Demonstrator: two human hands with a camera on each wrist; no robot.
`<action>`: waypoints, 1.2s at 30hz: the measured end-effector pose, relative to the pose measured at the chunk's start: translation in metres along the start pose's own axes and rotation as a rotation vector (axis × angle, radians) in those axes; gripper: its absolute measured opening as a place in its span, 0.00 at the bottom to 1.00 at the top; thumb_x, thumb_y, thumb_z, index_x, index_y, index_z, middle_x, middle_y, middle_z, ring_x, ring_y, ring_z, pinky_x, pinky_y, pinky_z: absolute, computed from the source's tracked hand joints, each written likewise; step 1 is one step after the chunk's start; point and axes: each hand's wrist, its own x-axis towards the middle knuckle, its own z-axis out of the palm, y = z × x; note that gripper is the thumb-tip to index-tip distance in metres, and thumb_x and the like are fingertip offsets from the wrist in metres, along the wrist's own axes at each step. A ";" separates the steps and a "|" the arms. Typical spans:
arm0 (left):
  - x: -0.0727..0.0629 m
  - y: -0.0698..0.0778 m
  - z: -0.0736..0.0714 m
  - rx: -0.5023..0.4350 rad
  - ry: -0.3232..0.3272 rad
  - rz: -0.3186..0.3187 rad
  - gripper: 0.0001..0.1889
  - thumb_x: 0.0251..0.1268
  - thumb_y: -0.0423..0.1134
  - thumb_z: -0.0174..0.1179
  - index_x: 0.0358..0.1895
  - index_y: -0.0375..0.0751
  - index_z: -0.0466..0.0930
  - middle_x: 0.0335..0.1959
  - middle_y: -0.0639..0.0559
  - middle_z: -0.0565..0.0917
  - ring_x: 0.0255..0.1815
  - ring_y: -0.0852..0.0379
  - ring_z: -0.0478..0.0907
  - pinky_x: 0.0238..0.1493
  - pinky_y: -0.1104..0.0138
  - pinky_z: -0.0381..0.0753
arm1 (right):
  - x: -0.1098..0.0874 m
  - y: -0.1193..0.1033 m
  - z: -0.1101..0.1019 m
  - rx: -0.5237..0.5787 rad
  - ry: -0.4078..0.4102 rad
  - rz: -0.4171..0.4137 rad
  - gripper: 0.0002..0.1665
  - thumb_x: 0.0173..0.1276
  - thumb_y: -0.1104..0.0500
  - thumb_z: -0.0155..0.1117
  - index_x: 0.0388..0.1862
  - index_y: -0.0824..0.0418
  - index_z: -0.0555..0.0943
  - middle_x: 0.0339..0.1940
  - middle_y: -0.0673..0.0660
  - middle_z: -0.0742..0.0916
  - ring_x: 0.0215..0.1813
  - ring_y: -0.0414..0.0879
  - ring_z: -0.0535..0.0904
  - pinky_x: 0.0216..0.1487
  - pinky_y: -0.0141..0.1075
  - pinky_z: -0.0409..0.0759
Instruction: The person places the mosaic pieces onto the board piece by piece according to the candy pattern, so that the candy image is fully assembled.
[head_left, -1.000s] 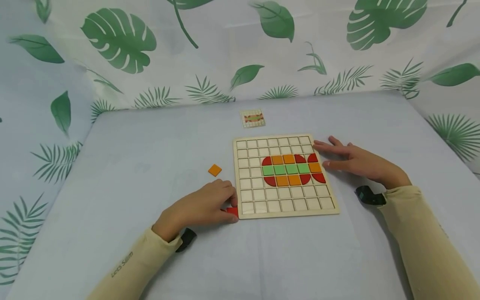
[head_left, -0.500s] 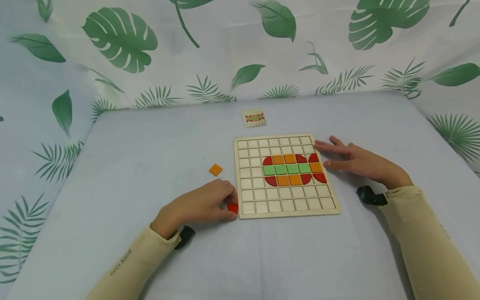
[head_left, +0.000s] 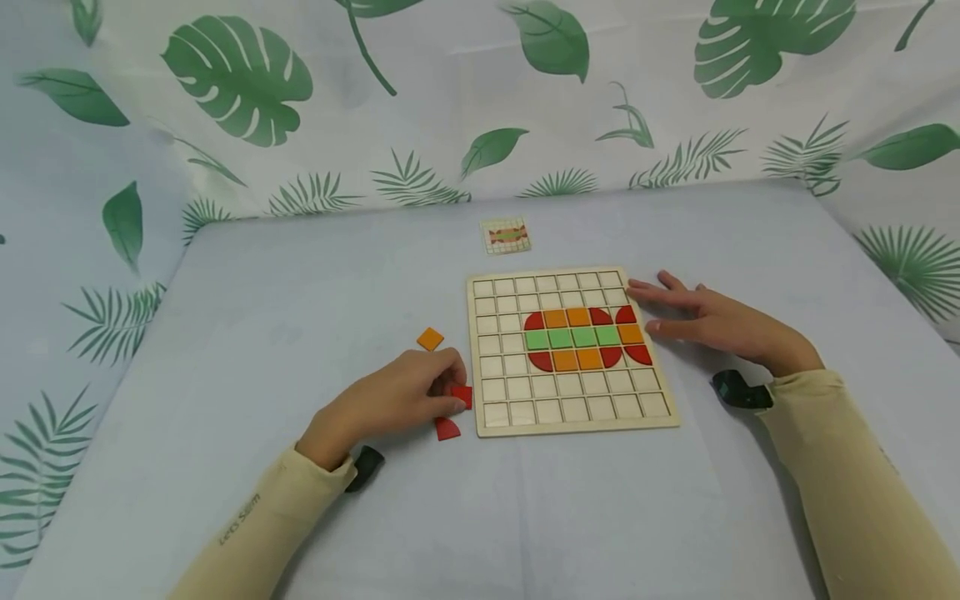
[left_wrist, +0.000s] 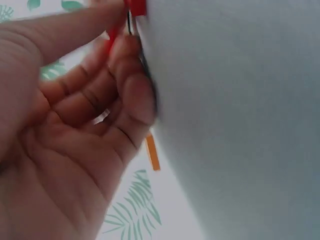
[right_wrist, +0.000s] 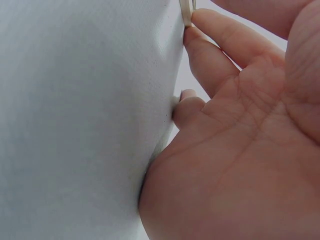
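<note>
In the head view my left hand (head_left: 397, 392) pinches a red tile (head_left: 462, 397) between thumb and fingers, beside the left edge of the wooden grid board (head_left: 536, 412). Part of that tile is hidden by the fingers. Just below the hand a red quarter-circle tile (head_left: 447, 429) lies on the cloth, and an orange square tile (head_left: 430, 339) lies beyond the knuckles. The board carries a pattern of green squares (head_left: 560, 338), orange squares (head_left: 577, 317) and red quarter-circles. My right hand (head_left: 731, 325) rests with extended fingers against the board's right edge.
A small pattern card (head_left: 506, 237) lies beyond the board on the pale cloth-covered table (head_left: 300, 300). A leaf-printed cloth (head_left: 420, 92) rises behind and at both sides.
My left hand has moved slightly away from me along the board's left edge with the red tile. The red quarter-circle now shows below it. The right hand stays in place.
</note>
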 end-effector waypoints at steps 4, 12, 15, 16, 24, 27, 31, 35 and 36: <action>0.000 -0.003 0.001 0.006 0.037 0.009 0.08 0.72 0.32 0.70 0.45 0.43 0.79 0.28 0.59 0.78 0.31 0.60 0.75 0.36 0.66 0.78 | 0.000 -0.001 0.000 -0.002 0.003 0.003 0.43 0.81 0.46 0.65 0.89 0.49 0.60 0.90 0.65 0.42 0.85 0.74 0.25 0.72 0.81 0.36; 0.002 -0.005 0.002 -0.049 0.036 0.069 0.08 0.71 0.26 0.61 0.45 0.43 0.81 0.30 0.60 0.82 0.32 0.61 0.77 0.39 0.67 0.80 | 0.000 -0.001 -0.001 -0.005 0.002 -0.002 0.44 0.80 0.43 0.66 0.88 0.48 0.61 0.90 0.64 0.43 0.85 0.73 0.27 0.72 0.81 0.37; 0.003 -0.004 0.003 -0.055 0.008 0.057 0.08 0.72 0.27 0.62 0.49 0.42 0.81 0.30 0.59 0.80 0.33 0.61 0.77 0.39 0.67 0.79 | 0.000 -0.001 -0.001 -0.008 0.001 -0.002 0.44 0.79 0.43 0.66 0.88 0.47 0.61 0.90 0.64 0.43 0.86 0.73 0.27 0.72 0.82 0.37; 0.003 -0.004 0.003 -0.052 -0.001 0.050 0.08 0.73 0.28 0.62 0.50 0.41 0.81 0.30 0.59 0.79 0.33 0.61 0.76 0.38 0.67 0.79 | 0.000 -0.001 -0.001 -0.010 0.000 -0.004 0.44 0.79 0.43 0.66 0.88 0.47 0.61 0.90 0.64 0.43 0.86 0.73 0.28 0.71 0.82 0.38; 0.005 0.000 0.005 -0.035 -0.015 0.031 0.06 0.75 0.31 0.65 0.48 0.43 0.82 0.30 0.57 0.79 0.33 0.60 0.76 0.38 0.66 0.78 | 0.001 0.001 -0.001 0.014 0.003 -0.001 0.44 0.79 0.42 0.66 0.88 0.46 0.62 0.90 0.63 0.43 0.86 0.72 0.26 0.72 0.81 0.37; 0.005 0.001 0.005 -0.039 -0.028 0.020 0.05 0.75 0.32 0.67 0.46 0.44 0.81 0.29 0.58 0.79 0.32 0.60 0.76 0.38 0.66 0.78 | 0.000 0.001 -0.001 0.019 0.002 -0.006 0.44 0.79 0.42 0.66 0.88 0.47 0.62 0.90 0.62 0.43 0.86 0.71 0.26 0.72 0.81 0.36; 0.003 0.002 0.003 -0.045 -0.055 0.008 0.04 0.76 0.33 0.66 0.42 0.44 0.80 0.28 0.60 0.82 0.31 0.61 0.78 0.37 0.66 0.77 | 0.000 0.001 -0.001 0.013 0.001 -0.009 0.44 0.79 0.42 0.66 0.88 0.46 0.62 0.90 0.62 0.43 0.86 0.72 0.26 0.72 0.82 0.37; -0.003 0.005 -0.002 0.005 -0.090 -0.045 0.04 0.75 0.35 0.67 0.42 0.43 0.80 0.28 0.60 0.82 0.32 0.60 0.77 0.39 0.65 0.76 | 0.000 0.000 0.000 0.006 0.001 -0.010 0.44 0.79 0.42 0.66 0.88 0.46 0.62 0.90 0.63 0.43 0.86 0.72 0.27 0.72 0.82 0.38; -0.005 0.007 -0.003 0.021 -0.103 -0.072 0.06 0.73 0.36 0.69 0.43 0.43 0.80 0.30 0.59 0.81 0.34 0.60 0.76 0.40 0.64 0.76 | 0.001 0.000 -0.001 0.007 0.000 -0.010 0.44 0.79 0.42 0.66 0.88 0.47 0.62 0.90 0.62 0.43 0.86 0.72 0.28 0.72 0.81 0.38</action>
